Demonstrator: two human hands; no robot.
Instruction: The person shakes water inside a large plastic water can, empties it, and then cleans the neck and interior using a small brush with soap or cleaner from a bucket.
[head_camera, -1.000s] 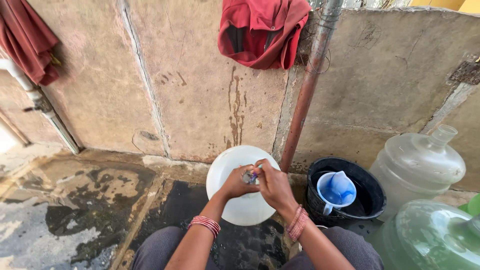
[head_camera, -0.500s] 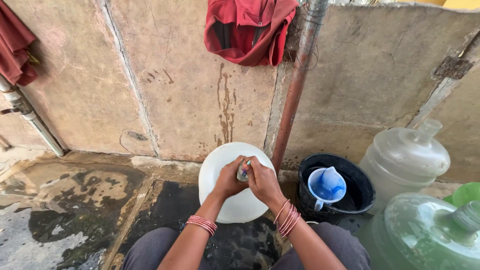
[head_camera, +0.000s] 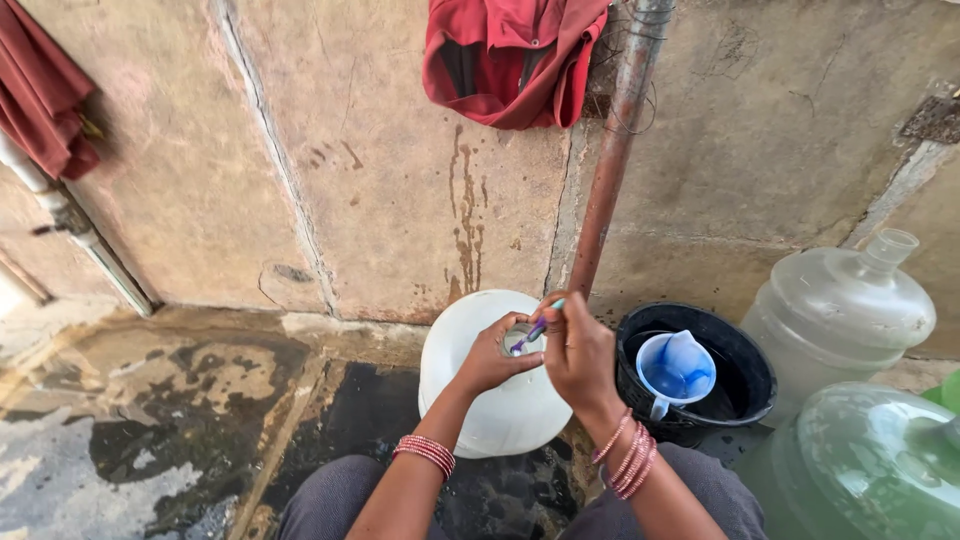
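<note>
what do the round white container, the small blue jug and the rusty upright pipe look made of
Round white container: probably plastic, with a smooth, matte, evenly coloured skin. Small blue jug: likely plastic, translucent and glossy, with a moulded handle. Rusty upright pipe: seemingly metal, with a rough, reddish-brown corroded surface.

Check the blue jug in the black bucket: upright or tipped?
Upright: the blue jug sits mouth-up inside the black bucket, its inside visible from above.

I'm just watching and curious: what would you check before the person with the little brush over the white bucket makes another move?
1. Left hand grips the small clear cup: ok.
2. Right hand pinches the thin purple brush: ok.
3. Brush tip inside the cup: ok.
4. Cup held over the round white plastic bucket: ok.
5. Cup clean inside: cannot tell.
6. Blue plastic jug within reach in the black tub: ok.
</note>
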